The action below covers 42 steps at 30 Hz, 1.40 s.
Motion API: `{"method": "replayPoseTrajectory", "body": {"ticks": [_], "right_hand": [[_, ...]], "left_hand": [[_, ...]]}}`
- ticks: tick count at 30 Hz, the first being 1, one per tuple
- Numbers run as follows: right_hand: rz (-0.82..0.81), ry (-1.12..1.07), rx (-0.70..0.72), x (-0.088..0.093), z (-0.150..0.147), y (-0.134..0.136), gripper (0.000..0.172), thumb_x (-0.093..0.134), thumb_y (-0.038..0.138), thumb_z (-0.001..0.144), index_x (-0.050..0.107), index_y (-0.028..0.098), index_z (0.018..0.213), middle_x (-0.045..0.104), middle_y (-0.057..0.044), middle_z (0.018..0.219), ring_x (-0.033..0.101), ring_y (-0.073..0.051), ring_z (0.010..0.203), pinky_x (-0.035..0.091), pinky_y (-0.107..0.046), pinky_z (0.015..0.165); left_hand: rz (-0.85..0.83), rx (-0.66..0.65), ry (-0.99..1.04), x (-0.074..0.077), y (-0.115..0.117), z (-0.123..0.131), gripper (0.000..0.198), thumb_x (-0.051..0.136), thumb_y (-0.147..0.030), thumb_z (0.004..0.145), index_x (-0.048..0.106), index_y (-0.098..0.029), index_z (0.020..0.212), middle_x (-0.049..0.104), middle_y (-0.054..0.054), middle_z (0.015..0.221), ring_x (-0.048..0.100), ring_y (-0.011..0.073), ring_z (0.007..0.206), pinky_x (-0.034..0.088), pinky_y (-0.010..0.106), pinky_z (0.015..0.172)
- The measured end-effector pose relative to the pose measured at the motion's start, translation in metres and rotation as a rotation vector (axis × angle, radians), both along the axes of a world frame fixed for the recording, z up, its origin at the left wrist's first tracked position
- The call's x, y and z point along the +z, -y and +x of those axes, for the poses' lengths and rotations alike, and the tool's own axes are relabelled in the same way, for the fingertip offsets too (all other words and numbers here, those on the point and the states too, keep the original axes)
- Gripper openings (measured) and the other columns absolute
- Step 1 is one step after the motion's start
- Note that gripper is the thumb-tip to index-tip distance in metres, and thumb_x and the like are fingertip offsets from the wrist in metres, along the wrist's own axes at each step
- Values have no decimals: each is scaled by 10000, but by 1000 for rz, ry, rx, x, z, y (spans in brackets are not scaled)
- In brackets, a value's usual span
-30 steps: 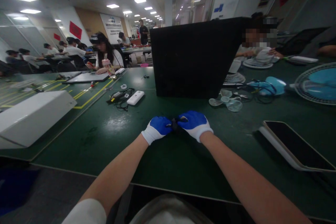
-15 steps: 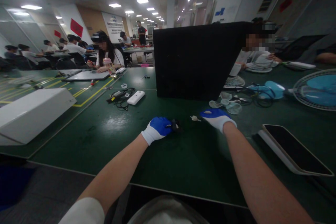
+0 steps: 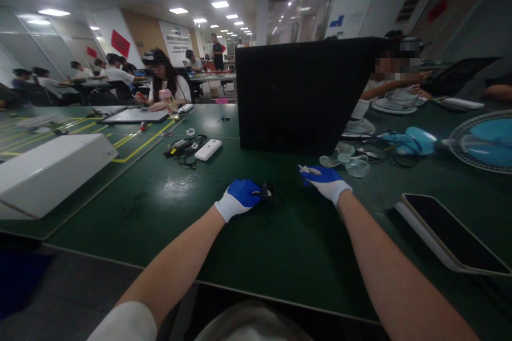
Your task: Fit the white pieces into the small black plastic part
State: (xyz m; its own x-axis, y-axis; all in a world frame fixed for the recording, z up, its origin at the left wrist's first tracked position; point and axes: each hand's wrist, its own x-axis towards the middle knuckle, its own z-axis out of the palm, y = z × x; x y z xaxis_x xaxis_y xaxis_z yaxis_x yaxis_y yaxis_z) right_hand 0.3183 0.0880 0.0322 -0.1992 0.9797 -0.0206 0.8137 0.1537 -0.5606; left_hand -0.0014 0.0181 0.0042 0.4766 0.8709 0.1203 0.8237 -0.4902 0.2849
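My left hand (image 3: 242, 194), in a blue and white glove, is closed around a small black piece (image 3: 267, 193) with a paler middle, low over the green table. Its exact kind is not clear. To the right, my right hand (image 3: 326, 180), gloved the same way, pinches a small pale key-like piece (image 3: 303, 168) whose thin tip pokes out past the fingers. The two hands are apart, in front of a large black box-like panel (image 3: 300, 98).
Clear fan blades (image 3: 352, 162) lie right of the panel, near a blue fan (image 3: 486, 138). A phone on a white box (image 3: 452, 232) is at the right. White power bank (image 3: 208, 149), cables (image 3: 184, 148) and a long white box (image 3: 56, 173) stand left. Co-workers sit beyond.
My right hand has moved slightly left and taken the pale key-like piece off the table. My left hand stays in place with the black piece.
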Motion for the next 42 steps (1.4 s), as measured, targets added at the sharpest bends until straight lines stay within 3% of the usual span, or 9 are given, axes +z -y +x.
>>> {"method": "replayPoseTrajectory", "body": {"ticks": [4, 8, 12, 22, 29, 35, 40, 42], "right_hand": [[-86, 71, 100, 16, -20, 16, 462, 445, 524, 985, 704, 257, 1260, 772, -59, 1066, 715, -256, 997, 529, -411, 941], [-10, 222, 262, 30, -47, 39, 409, 483, 433, 974, 687, 310, 1307, 700, -52, 1301, 642, -291, 1179, 473, -457, 1019], [53, 201, 293, 35, -61, 52, 393, 480, 430, 980, 702, 324, 1286, 696, -32, 1317, 614, -287, 1224, 437, -458, 1065], [-26, 82, 282, 23, -79, 53, 324, 584, 463, 924, 759, 294, 1138, 737, -27, 1215, 662, -253, 1141, 492, -400, 997], [-110, -159, 265, 9, -80, 49, 252, 648, 379, 884, 765, 245, 1061, 759, -27, 1137, 688, -211, 1085, 505, -354, 1001], [-219, -422, 371, 1, -68, 41, 486, 737, 375, 804, 685, 239, 1268, 710, -27, 1299, 654, -204, 1213, 476, -351, 1080], [-176, -262, 312, 8, -58, 39, 539, 711, 466, 822, 657, 260, 1317, 678, -33, 1350, 627, -229, 1258, 457, -387, 1103], [-159, -147, 281, 10, -63, 41, 645, 721, 497, 808, 608, 235, 1387, 657, -68, 1382, 613, -262, 1275, 440, -416, 1116]], "left_hand": [[31, -27, 10, -2, -1, -1, 281, 523, -369, 962, 777, -249, 970, 767, 24, 934, 697, 175, 866, 509, 285, 808], [73, -48, -16, -5, -3, -2, 281, 519, -364, 965, 773, -247, 995, 766, 42, 982, 699, 193, 915, 511, 310, 841], [77, -64, -55, -6, -3, -3, 289, 510, -365, 969, 770, -240, 993, 763, 51, 982, 699, 205, 930, 514, 321, 840], [119, -168, -69, -9, -6, -3, 308, 475, -345, 1001, 766, -251, 1039, 765, 37, 1061, 689, 200, 1014, 508, 335, 928], [120, -152, -57, -7, -5, -1, 292, 500, -339, 984, 776, -248, 1003, 771, 43, 1038, 701, 203, 987, 522, 324, 902], [68, -92, -34, -8, -6, 2, 274, 537, -368, 964, 779, -239, 955, 766, 45, 995, 708, 200, 908, 527, 319, 855], [50, -84, -30, -5, -4, 3, 303, 525, -395, 969, 771, -224, 928, 760, 52, 966, 710, 199, 868, 528, 314, 814], [56, -85, -30, -5, -4, 3, 295, 526, -390, 967, 770, -228, 929, 759, 49, 964, 709, 200, 871, 529, 315, 817]]}}
